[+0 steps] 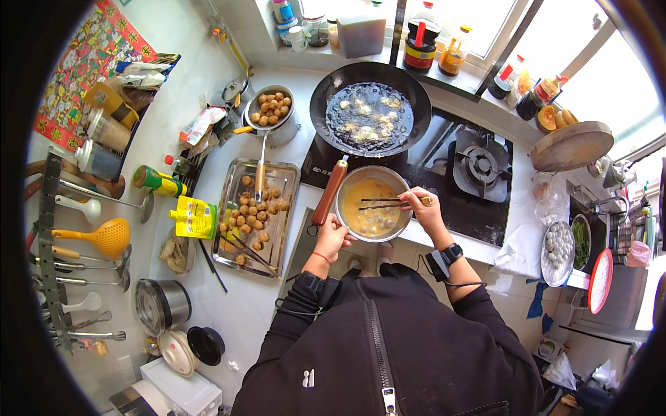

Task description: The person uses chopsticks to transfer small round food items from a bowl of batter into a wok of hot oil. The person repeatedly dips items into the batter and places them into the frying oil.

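A metal bowl [384, 238] of yellow, egg-like liquid [359, 192] is in front of me, with several small round balls [382, 226] sitting in it. My left hand [333, 238] grips the bowl's lower left rim. In my right hand [422, 208] is a pair of dark chopsticks [382, 204], their tips over the liquid. Just beyond the bowl stands a black wok [320, 104] on the stove, its wooden handle [331, 190] pointing towards me. Coated pieces [367, 130] float in bubbling oil inside the wok.
To the left, a metal tray [292, 197] holds browned balls and chopsticks. Behind it, a strainer of browned balls [270, 108] rests on a pot. A gas burner [477, 164] lies right of the wok. Farther right is a plate of pale balls [558, 249]. Sauce bottles [420, 44] line the sill.
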The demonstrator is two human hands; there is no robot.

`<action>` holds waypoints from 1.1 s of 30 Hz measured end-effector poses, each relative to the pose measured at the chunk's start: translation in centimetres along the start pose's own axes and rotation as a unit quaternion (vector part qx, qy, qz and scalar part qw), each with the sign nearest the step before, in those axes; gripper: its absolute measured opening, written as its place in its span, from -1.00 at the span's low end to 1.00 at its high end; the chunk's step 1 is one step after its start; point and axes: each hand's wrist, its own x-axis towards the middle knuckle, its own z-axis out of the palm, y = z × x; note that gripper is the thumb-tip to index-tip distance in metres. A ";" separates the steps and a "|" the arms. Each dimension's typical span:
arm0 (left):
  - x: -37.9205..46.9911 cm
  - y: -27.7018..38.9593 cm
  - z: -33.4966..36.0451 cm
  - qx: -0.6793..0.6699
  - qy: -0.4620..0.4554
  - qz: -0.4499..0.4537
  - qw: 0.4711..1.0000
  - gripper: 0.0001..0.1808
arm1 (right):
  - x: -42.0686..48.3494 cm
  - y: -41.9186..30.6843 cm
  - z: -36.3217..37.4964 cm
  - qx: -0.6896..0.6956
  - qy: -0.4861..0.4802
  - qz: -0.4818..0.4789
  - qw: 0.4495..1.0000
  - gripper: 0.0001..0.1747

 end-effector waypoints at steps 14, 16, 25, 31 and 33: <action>-0.8 -0.5 1.1 0.048 0.045 0.099 0.993 -0.83 | -0.9 1.1 -0.8 0.037 0.028 -0.015 0.999 -0.76; -0.6 -0.7 1.4 0.061 0.074 0.117 0.988 -0.83 | -0.4 1.1 -1.0 0.043 0.023 -0.008 0.999 -0.76; 0.0 -1.6 3.8 0.222 0.228 0.173 0.932 -0.74 | 1.6 1.6 -3.1 0.082 -0.001 0.023 0.996 -0.73; 0.2 -2.0 5.1 0.300 0.307 0.161 0.889 -0.76 | 2.3 1.7 -3.9 0.151 -0.013 0.058 0.987 -0.65; -0.1 -1.9 5.4 0.312 0.320 0.146 0.883 -0.77 | 2.7 1.7 -4.3 0.177 -0.007 0.090 0.980 -0.62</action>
